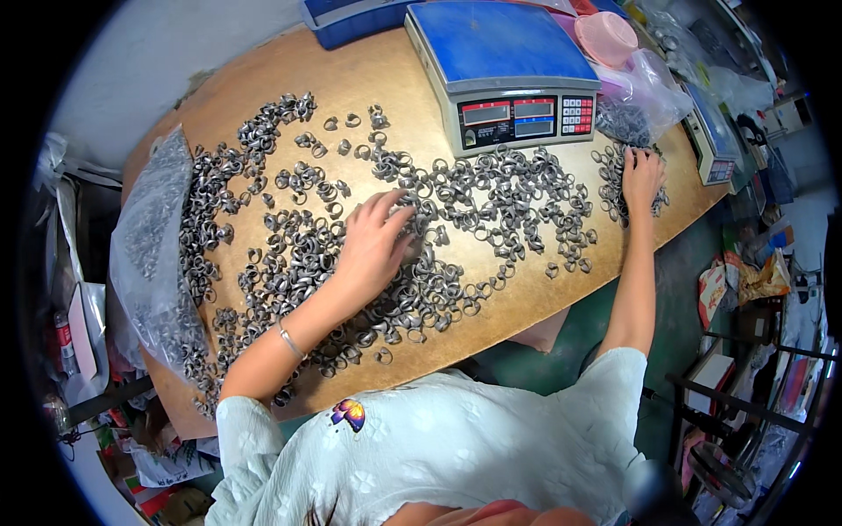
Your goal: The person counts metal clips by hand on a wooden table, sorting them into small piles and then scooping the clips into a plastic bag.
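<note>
Sorting seemed underway: the left hand (375,238) curled loosely over grey rings (526,197) on the counter (377,66), the right hand (643,181) at their rightmost cluster (610,180) (any grip was untellable), with fingertip picking probably called for next.

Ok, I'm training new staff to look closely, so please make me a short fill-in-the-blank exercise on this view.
1. The right hand is at a small pile of grey metal ____.
2. The silvery bracelet is on the person's ____ arm.
3. The scale at the upper middle has a ____ platform.
4. The colourful print on the pale shirt shows a ____.

Missing words: rings; left; blue; butterfly.
</note>
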{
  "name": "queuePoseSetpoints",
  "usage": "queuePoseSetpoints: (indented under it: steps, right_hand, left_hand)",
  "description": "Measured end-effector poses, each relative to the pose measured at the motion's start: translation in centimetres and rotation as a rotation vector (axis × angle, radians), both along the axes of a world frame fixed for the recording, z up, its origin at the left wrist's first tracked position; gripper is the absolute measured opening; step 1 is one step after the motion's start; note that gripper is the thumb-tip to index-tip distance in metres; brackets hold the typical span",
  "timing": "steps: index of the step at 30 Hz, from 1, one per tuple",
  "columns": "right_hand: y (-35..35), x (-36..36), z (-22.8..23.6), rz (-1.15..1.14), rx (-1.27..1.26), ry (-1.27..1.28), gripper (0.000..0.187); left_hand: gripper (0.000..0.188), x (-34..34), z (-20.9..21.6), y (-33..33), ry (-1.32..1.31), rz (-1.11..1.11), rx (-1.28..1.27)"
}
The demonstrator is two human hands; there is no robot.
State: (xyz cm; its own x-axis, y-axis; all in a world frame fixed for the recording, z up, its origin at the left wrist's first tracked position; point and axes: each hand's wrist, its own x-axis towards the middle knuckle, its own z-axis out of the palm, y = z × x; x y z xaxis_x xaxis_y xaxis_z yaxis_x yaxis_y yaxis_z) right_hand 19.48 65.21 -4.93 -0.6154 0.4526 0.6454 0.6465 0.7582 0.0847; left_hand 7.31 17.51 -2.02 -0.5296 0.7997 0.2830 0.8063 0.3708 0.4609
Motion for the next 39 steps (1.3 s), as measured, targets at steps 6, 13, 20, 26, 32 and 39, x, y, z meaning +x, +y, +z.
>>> queuePoseSetpoints:
  steps: [6, 13, 20, 26, 32, 39]
  right_hand:
    - [-19.3, -2.9, 2.2, 0.717, -0.613, -0.098, 0.044]
    - [-28.4, -0.2, 0.0, 0.812, -0.501, -0.336, 0.048]
    - [-27.0, 0.2, 1.3, 1.067, -0.753, -0.03, 0.022]
    - [-22.5, -4.8, 1.7, 0.627, -0.576, -0.078, 0.026]
    - [-24.5, -2.3, 0.9, 0.769, -0.514, -0.311, 0.032]
    - [-22.5, -3.7, 2.4, 0.71, -0.913, 0.053, 0.011]
  left_hand:
    - [0.063, -1.3, -0.4, 6.6, 0.121, -0.131, -0.192]
    - [0.034, -1.4, -1.3, 4.1, 0.131, -0.259, -0.082]
    - [0.028, -0.2, -1.4, -1.2, 0.042, -0.309, -0.089]
    - [0.041, -0.3, 0.5, 0.3, 0.019, -0.199, -0.026]
    - [0.043, -1.2, 0.2, 2.2, 0.027, -0.131, -0.092]
    - [0.042, -1.0, -0.8, 4.8, 0.054, -0.288, -0.085]
